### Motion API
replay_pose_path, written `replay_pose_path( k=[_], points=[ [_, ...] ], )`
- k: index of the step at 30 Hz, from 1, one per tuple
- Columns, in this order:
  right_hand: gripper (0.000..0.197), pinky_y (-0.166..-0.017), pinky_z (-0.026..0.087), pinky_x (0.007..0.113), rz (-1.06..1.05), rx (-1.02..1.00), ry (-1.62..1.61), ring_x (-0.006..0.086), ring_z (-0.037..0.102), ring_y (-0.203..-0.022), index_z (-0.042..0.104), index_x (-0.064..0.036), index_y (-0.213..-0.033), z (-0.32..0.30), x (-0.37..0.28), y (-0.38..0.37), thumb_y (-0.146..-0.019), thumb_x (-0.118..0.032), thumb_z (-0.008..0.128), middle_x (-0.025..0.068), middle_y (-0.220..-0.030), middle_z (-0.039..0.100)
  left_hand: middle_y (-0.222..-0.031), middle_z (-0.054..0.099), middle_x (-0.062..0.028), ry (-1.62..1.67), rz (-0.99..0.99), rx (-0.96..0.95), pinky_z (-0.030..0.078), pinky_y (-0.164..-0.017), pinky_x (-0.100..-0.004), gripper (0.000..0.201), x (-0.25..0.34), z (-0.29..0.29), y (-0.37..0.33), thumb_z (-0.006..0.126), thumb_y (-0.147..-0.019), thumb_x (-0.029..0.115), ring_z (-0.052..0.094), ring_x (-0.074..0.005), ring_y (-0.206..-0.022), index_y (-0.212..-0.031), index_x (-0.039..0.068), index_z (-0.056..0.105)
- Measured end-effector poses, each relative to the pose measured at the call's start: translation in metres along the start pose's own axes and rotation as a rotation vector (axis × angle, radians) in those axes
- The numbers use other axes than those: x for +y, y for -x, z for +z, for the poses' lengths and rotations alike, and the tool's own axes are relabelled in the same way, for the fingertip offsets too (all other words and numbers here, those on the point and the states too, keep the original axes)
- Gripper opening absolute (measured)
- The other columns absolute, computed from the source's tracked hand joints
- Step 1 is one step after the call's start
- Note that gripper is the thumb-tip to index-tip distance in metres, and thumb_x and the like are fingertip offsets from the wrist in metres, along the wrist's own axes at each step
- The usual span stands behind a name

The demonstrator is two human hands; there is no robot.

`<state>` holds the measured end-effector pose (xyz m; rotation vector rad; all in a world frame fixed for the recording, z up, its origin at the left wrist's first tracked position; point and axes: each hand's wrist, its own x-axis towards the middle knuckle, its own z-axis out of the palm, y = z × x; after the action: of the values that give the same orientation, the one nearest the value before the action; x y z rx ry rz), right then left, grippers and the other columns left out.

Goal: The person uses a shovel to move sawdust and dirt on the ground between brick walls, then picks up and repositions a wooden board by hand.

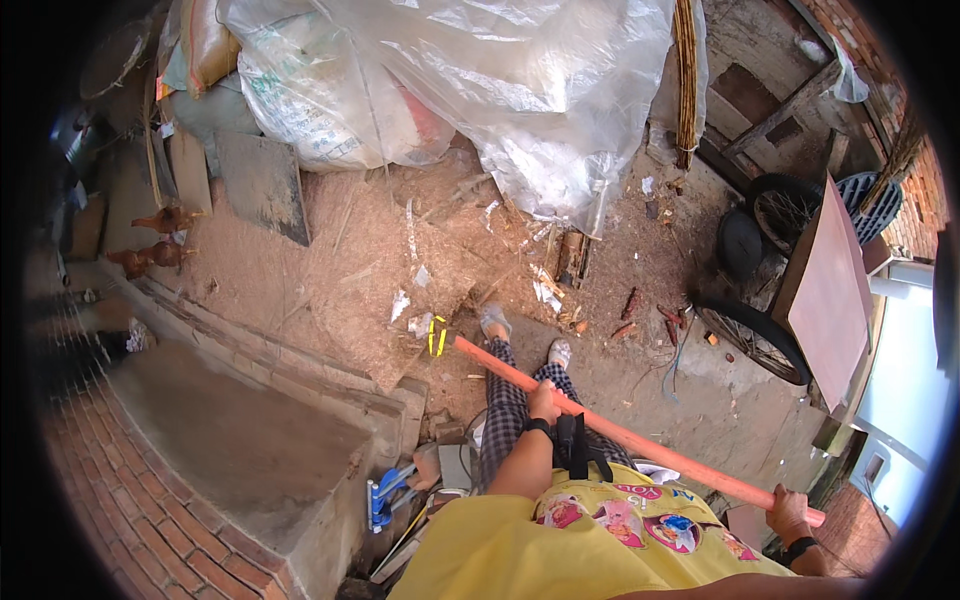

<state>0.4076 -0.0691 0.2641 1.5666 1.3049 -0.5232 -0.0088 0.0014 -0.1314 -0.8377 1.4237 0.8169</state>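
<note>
A long orange-red pole (650,449) slants across in front of my body, from near my feet up to the right. My left hand (542,402) is wrapped round it toward its far end, above my checked trousers. Farther back along it, near its right end, my right hand (788,510) is closed on the pole too. Just beyond the pole's far end a bright yellow loop (437,337) shows against the ground. I cannot tell whether it is joined to the pole. Loose straw-like litter (345,270) covers the ground around there.
White sacks under clear plastic sheeting (480,60) fill the far side. A wheeled cart (820,290) stands right, near dark red cobs (632,303). Brown chickens (165,220) are at far left, past a low concrete ledge (270,345). A brick wall (170,520) lies lower left.
</note>
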Motion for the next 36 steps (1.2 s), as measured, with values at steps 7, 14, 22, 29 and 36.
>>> replay_pose_path(
  k=[7, 14, 22, 29, 36],
  points=[
    [0.026, -0.064, 0.046, 0.035, 0.027, 0.054, -0.015, 0.0271, 0.06, -0.07, 0.049, -0.0074, -0.079, 0.013, 0.03, -0.017, -0.058, -0.015, 0.062, 0.0101, -0.073, 0.059, -0.064, 0.043, -0.0067, -0.071, -0.001, -0.036, 0.047, -0.053, -0.0355, 0.013, -0.007, 0.009, 0.022, 0.053, -0.07, 0.009, 0.048, -0.0194, -0.057, -0.071, 0.003, 0.043],
    [0.022, -0.061, 0.046, 0.037, -0.046, 0.204, -0.047, 0.0285, 0.059, -0.066, 0.048, -0.0069, -0.076, 0.022, 0.041, -0.028, -0.057, -0.011, 0.059, 0.0119, -0.07, 0.059, -0.063, 0.042, -0.0082, -0.019, 0.05, -0.012, 0.044, -0.05, -0.0372, 0.015, -0.004, 0.011, 0.028, 0.052, -0.069, 0.006, 0.047, -0.0213, -0.053, -0.067, 0.001, 0.039],
    [0.023, -0.061, 0.047, 0.037, -0.05, 0.167, -0.084, 0.0283, 0.06, -0.068, 0.051, -0.0077, -0.079, 0.04, 0.026, -0.054, -0.059, -0.015, 0.06, 0.0125, -0.07, 0.06, -0.064, 0.043, -0.008, -0.083, 0.203, -0.064, 0.044, -0.049, -0.0331, 0.014, 0.027, 0.011, 0.044, 0.052, -0.068, 0.007, 0.049, -0.0191, -0.053, -0.066, 0.0, 0.04],
    [0.029, -0.067, 0.048, 0.037, -0.192, -0.034, -0.258, 0.0285, 0.06, -0.075, 0.058, -0.0077, -0.086, 0.031, -0.075, -0.068, -0.061, -0.021, 0.06, 0.0138, -0.077, 0.062, -0.06, 0.044, -0.007, -0.207, 0.487, 0.027, 0.044, -0.045, -0.0328, 0.012, 0.133, 0.013, 0.081, 0.052, -0.068, 0.006, 0.047, -0.0204, -0.047, -0.072, 0.002, 0.042],
    [0.038, -0.068, 0.046, 0.033, -0.723, -0.405, -0.835, 0.0265, 0.06, -0.077, 0.059, -0.0038, -0.094, -0.057, -0.218, -0.063, -0.064, -0.028, 0.064, 0.015, -0.084, 0.062, -0.054, 0.042, -0.0038, -0.232, 0.717, -0.192, 0.042, -0.043, -0.0323, 0.015, 0.325, 0.077, 0.162, 0.054, -0.076, 0.009, 0.044, -0.0162, -0.046, -0.068, 0.007, 0.042]
  ],
)
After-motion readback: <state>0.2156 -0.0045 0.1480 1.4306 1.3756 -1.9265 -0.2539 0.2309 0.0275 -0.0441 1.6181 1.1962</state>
